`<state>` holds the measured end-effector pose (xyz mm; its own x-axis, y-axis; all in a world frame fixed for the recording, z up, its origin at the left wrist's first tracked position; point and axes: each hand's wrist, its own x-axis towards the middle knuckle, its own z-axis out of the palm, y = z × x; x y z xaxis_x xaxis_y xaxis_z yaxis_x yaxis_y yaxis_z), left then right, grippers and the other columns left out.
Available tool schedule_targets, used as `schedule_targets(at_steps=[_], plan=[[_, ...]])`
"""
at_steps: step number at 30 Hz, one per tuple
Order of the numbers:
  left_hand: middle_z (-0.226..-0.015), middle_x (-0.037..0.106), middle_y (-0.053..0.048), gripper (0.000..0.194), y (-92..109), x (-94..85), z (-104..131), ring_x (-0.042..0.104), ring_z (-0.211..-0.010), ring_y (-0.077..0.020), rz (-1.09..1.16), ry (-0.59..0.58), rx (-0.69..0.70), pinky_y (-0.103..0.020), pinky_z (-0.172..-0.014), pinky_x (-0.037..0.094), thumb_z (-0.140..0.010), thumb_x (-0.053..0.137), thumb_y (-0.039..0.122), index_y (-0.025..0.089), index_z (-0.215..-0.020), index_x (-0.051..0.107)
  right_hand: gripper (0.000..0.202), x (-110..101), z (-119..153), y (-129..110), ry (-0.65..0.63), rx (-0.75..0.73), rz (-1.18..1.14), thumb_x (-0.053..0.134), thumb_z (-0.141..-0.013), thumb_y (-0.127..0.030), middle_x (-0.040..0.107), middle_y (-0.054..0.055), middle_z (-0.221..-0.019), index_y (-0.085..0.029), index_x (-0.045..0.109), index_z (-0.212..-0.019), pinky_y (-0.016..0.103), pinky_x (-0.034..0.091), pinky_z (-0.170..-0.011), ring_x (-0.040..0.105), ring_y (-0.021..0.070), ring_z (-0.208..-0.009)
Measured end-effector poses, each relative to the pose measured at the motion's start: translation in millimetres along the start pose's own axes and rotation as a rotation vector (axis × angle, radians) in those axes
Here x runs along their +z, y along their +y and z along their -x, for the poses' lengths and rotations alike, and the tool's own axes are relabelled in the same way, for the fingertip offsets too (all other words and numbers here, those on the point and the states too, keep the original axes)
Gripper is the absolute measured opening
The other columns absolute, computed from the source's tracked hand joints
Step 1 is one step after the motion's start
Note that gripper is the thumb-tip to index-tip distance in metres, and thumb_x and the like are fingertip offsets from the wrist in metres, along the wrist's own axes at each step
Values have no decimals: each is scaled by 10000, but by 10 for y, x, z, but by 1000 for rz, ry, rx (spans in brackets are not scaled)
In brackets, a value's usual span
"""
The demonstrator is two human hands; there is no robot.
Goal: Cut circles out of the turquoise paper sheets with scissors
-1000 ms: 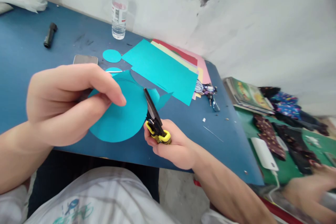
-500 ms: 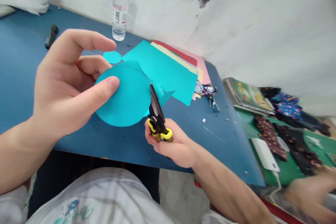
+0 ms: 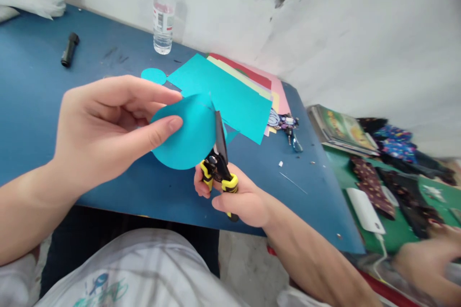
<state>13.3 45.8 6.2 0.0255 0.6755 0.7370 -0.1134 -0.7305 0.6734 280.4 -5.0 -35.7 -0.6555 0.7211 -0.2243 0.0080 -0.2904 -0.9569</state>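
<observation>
My left hand (image 3: 118,129) pinches a round piece of turquoise paper (image 3: 187,139) between thumb and fingers, above the blue table. Gripped in my right hand (image 3: 241,196) is a pair of scissors (image 3: 218,158) with black blades and yellow-and-black handles. The blades point up and away, against the paper's right edge, and the handles are spread apart. A thin offcut of the same paper (image 3: 232,137) hangs beyond the blades. Behind my left fingers lies a smaller turquoise paper oval (image 3: 153,76).
Coloured paper sheets (image 3: 230,91), turquoise on top, lie stacked near the wall. A water bottle (image 3: 163,24) and a black cylindrical object (image 3: 70,50) stand farther back. Keys (image 3: 290,127) lie right of the sheets. Another person's hand (image 3: 428,259) shows at far right, near a white power bank (image 3: 365,211).
My left hand has moved right and its index finger has come down onto the paper, which has turned and bent slightly. The scissors' handles have spread wider.
</observation>
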Motion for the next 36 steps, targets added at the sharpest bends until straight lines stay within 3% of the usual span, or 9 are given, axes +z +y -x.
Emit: schedule_targets(at_steps=[6,11,16,19,24,29,33,36], plan=[[-914,873,43,396,-10,-70,9,783,-720,-82,-38,-77,11,-72,-598,688,-774,1147,201,256,-1113,951,273,14,-11,11,-6,-34,-43,837,-725,-181,647,-12,-912,-266,691,-940,372,414,-731,537,208,-839],[-963,853,38,158,167,-87,69,780,-792,-106,-173,-105,-157,-209,-650,703,-1004,1005,321,294,-1134,921,313,-10,-25,45,-19,-55,-56,861,-747,-169,663,0,-933,-268,701,-998,374,450,-733,565,219,-856],[-930,813,39,236,295,-72,88,713,-777,-110,-241,-120,-262,-264,-619,621,-972,1019,468,295,-1095,917,279,-16,-28,43,24,-109,31,842,-764,-149,670,0,-937,-259,707,-982,379,454,-757,584,223,-877],[-919,800,40,216,285,-78,80,685,-769,-104,-260,-133,-280,-259,-613,594,-973,1010,448,294,-1091,916,253,-34,-34,24,9,-121,81,810,-773,-125,660,-4,-929,-246,706,-969,367,452,-748,580,215,-872],[-901,780,37,127,278,-90,79,647,-761,-106,-291,-141,-249,-272,-592,540,-982,975,335,279,-1071,903,246,-38,-42,8,19,-109,112,792,-789,-111,647,-14,-918,-241,690,-971,340,439,-716,565,194,-840],[-967,777,36,139,295,-55,90,677,-799,-110,-318,-135,-163,-292,-703,615,-1031,926,282,283,-1151,856,298,8,-34,9,62,-60,65,773,-761,-98,641,-24,-914,-252,676,-998,334,449,-709,551,181,-816],[-990,771,5,172,260,-62,113,717,-801,-154,-373,-206,-126,-301,-608,574,-1124,823,332,305,-1289,783,286,1,-40,18,47,-37,32,789,-779,-101,652,-21,-910,-256,694,-1000,339,464,-706,562,189,-816],[-980,769,1,47,207,-93,115,658,-762,-147,-410,-291,-72,-323,-613,524,-1152,781,332,298,-1176,804,264,-3,-50,29,37,-82,16,790,-791,-88,657,-20,-908,-250,693,-976,339,468,-713,564,187,-820]])
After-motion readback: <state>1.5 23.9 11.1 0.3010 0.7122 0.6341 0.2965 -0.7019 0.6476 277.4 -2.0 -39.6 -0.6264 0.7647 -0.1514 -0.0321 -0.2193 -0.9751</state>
